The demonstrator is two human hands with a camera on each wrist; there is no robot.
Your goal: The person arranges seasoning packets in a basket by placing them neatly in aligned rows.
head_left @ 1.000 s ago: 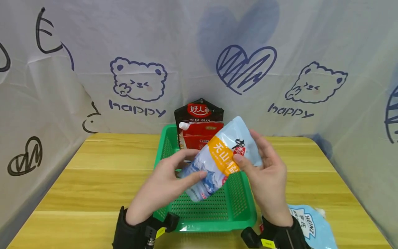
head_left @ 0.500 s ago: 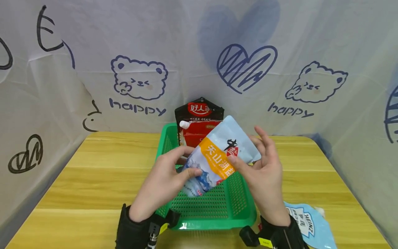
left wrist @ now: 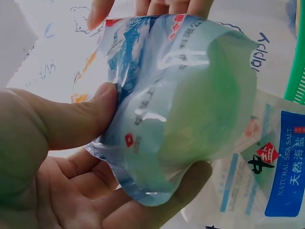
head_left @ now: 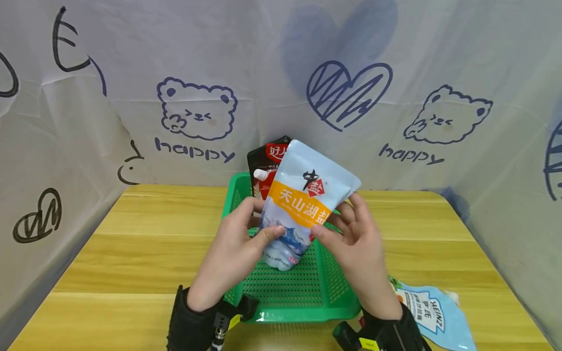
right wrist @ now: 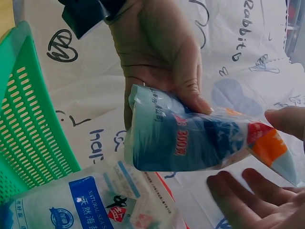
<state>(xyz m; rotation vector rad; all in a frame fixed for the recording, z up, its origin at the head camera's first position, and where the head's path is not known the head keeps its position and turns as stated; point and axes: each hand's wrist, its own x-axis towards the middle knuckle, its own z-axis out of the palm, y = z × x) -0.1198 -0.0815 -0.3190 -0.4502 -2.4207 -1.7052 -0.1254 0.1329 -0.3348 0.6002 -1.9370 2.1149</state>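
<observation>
A light-blue and orange salt pouch (head_left: pixel 307 168) is held tilted above the green basket (head_left: pixel 303 314). My left hand (head_left: pixel 232 253) grips its lower left side, thumb on the printed front and fingers behind; the left wrist view shows the pouch's rounded base (left wrist: pixel 200 95) between them. On the pouch's right edge, my right hand (head_left: pixel 357 253) has its thumb in front and curled fingers behind. In the right wrist view the right hand's fingers (right wrist: pixel 252 191) hold loosely, with part of the pouch's back unseen.
A black pouch (head_left: pixel 262 156) and a white-spouted red pouch (head_left: pixel 265 183) stand at the basket's back. A clear bag of natural sea salt (right wrist: pixel 95 202) shows in both wrist views. A blue Heinz pouch (head_left: pixel 450 317) lies on the table (head_left: pixel 131 273), right of the basket.
The salt pouch has turned more upright and its top has shifted left, now covering part of the black and red pouches. My right hand has moved left and down along its edge.
</observation>
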